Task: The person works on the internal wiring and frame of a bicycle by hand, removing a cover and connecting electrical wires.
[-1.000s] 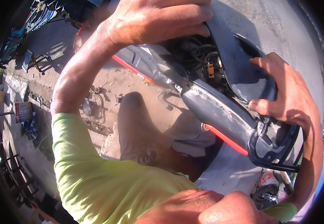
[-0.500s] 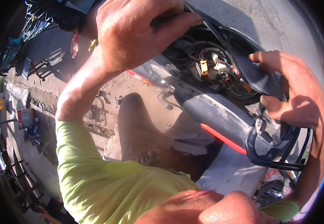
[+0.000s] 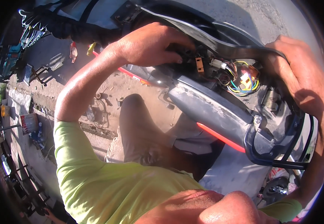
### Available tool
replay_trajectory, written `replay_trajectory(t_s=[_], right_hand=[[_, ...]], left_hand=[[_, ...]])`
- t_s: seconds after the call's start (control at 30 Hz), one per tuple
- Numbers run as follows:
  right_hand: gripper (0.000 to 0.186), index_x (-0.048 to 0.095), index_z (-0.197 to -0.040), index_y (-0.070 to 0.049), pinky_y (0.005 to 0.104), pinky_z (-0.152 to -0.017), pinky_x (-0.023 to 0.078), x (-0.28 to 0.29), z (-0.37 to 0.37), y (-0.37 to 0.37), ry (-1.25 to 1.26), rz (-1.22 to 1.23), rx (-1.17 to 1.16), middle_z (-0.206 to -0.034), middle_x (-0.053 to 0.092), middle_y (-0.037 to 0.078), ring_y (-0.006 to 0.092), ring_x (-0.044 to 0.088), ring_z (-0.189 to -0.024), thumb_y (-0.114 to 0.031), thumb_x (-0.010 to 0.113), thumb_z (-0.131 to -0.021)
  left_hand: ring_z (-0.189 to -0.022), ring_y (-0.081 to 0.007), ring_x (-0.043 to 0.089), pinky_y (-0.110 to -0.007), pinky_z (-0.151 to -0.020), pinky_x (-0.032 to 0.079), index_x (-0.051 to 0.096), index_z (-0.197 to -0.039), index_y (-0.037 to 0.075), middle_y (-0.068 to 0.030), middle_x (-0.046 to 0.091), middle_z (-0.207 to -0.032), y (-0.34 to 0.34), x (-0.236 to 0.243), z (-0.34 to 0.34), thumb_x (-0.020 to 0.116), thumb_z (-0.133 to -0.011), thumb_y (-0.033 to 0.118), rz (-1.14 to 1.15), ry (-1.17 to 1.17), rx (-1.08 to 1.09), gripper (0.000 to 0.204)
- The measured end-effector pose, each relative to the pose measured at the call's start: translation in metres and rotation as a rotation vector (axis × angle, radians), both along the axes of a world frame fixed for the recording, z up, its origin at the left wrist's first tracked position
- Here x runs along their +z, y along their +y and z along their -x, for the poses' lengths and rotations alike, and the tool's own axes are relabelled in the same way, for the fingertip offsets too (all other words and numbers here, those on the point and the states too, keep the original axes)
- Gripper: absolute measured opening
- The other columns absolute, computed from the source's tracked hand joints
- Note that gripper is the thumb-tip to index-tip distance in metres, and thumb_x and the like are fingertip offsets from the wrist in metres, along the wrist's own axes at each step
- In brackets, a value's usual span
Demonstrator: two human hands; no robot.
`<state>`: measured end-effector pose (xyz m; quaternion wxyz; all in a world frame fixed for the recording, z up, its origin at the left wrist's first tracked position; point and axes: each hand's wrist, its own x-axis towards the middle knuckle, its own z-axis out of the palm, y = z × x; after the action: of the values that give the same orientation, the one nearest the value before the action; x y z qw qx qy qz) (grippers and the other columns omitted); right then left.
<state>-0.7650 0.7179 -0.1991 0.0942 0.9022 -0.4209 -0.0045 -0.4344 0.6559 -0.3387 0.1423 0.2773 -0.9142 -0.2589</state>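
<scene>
The black cover (image 3: 225,46) of a two-wheeler's body is lifted along the far side, exposing colored wires (image 3: 240,86), an orange connector (image 3: 199,65) and a white one (image 3: 217,64). My left hand (image 3: 156,46) is inside the near left part of this compartment, thumb and index finger apart; the other fingertips are hidden in shadow. My right hand (image 3: 300,74) is closed round the cover's right end. Below the wiring run a dusty dark side panel (image 3: 210,100) with red trim (image 3: 220,136) and a black grab rail (image 3: 285,163).
A dusty concrete ground (image 3: 154,112) holds scattered parts, a small folding metal frame (image 3: 35,74) and a printed bucket (image 3: 28,123) at left. A black bundle with pale cables (image 3: 35,28) is at upper left. My leg (image 3: 139,134) is below the vehicle.
The cover has swung up toward the far side, showing more wiring. My left hand has dropped from the top edge into the compartment. My right hand has moved up with the cover's end.
</scene>
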Motion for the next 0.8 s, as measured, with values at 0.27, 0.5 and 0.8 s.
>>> replay_trajectory(t_s=[0.27, 0.5, 0.8], right_hand=[[0.018, 0.064, -0.094, 0.003, 0.0451, -0.073, 0.045, 0.015, -0.008, -0.009, 0.027, -0.234, -0.015, -0.083, 0.056, 0.019, 0.0396, 0.056, -0.080, -0.012, 0.055, -0.092], [0.018, 0.063, -0.093, 0.004, 0.0443, -0.073, 0.045, 0.000, 0.007, -0.003, -0.035, -0.012, 0.064, -0.083, 0.056, 0.019, 0.0398, 0.055, -0.080, -0.013, 0.056, -0.092], [0.017, 0.063, -0.101, 0.003, 0.0437, -0.080, 0.046, 0.024, -0.009, -0.003, 0.061, -0.282, -0.125, -0.091, 0.057, 0.018, 0.0380, 0.059, -0.087, -0.010, 0.053, -0.100]], left_hand=[[-0.104, -0.0210, 0.071, -0.033, -0.095, 0.054, 0.073, -0.123, 0.007, -0.0111, 0.076, -0.112, -0.012, -0.007, 0.045, 0.079, -0.088, 0.018, -0.546, -0.002, -0.132, 0.037], [-0.099, -0.0205, 0.073, -0.033, -0.092, 0.057, 0.075, -0.117, 0.008, -0.0098, 0.077, -0.106, -0.015, -0.007, 0.050, 0.080, -0.085, 0.016, -0.296, -0.187, -0.052, 0.033], [-0.094, -0.0233, 0.075, -0.036, -0.084, 0.058, 0.078, -0.105, 0.007, -0.0109, 0.078, -0.100, -0.021, -0.010, 0.048, 0.081, -0.087, 0.033, -0.225, -0.273, 0.027, 0.032]])
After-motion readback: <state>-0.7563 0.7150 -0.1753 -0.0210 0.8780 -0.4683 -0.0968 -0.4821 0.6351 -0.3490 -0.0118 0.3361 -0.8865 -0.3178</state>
